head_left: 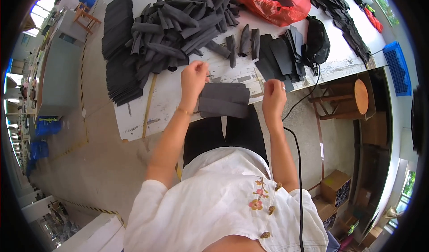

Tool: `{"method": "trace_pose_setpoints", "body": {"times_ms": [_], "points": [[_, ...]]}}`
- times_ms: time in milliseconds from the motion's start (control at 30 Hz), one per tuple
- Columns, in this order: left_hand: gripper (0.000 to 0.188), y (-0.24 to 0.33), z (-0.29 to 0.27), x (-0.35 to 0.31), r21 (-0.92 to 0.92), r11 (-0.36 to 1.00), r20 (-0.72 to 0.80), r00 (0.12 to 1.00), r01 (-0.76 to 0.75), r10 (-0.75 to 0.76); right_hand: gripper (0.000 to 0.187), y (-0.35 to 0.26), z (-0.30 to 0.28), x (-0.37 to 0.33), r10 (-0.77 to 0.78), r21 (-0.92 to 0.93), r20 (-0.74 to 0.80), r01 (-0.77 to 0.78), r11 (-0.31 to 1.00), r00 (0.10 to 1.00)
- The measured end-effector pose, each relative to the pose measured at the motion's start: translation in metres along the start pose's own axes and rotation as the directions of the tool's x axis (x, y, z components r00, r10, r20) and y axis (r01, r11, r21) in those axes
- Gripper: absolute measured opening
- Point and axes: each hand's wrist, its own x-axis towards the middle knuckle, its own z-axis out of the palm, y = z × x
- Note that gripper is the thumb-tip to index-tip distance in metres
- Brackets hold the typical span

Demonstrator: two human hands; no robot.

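Observation:
Dark grey flat fabric pieces (224, 101) lie overlapped at the table's near edge, right in front of me. My left hand (194, 79) is just above their left end, thumb and fingers pinched together. A tiny dark bit shows by its fingertips, too small to name. To the right of the pieces my right hand (274, 99) is closed, its fingertips curled in, and whatever it may hold is hidden. Beyond that hand lie flat dark panels (280, 55), some fanned out. A few rolled dark pieces (245, 40) rest on the tabletop between both hands, farther back.
A big heap of rolled dark pieces (178, 24) covers the far left, beside a long neat stack (119, 51). A red plastic bag (277, 4) and a black bag-like object (318, 40) stand at the back right. A black cable (298, 162) hangs by my right arm, near a wooden stool (360, 96).

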Motion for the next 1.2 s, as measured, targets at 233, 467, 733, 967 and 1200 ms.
{"method": "trace_pose_setpoints", "body": {"times_ms": [233,467,733,967,1200], "points": [[0.051,-0.024,0.062,0.084,0.568,0.822,-0.125,0.991,0.04,0.039,0.027,0.028,0.051,0.03,0.099,-0.584,0.134,-0.003,0.812,0.986],[0.017,-0.015,0.059,0.087,-0.005,0.941,0.044,0.94,0.338,-0.337,0.01,0.046,0.057,0.023,-0.054,-0.665,0.308,0.256,0.701,0.95],[0.02,0.026,0.039,0.03,-0.636,0.587,0.503,0.846,0.501,-0.176,0.011,0.017,0.008,0.048,-0.088,-0.021,-0.265,0.086,0.996,0.96],[0.023,0.069,0.032,-0.014,-0.74,0.618,0.37,0.928,0.266,0.043,0.029,-0.039,-0.056,0.02,0.06,0.448,0.234,-0.162,0.879,0.97],[0.022,0.075,0.022,-0.023,-0.762,0.608,0.319,0.946,0.224,0.051,0.043,-0.072,-0.071,0.017,-0.304,0.376,0.22,0.207,0.903,0.927]]}}
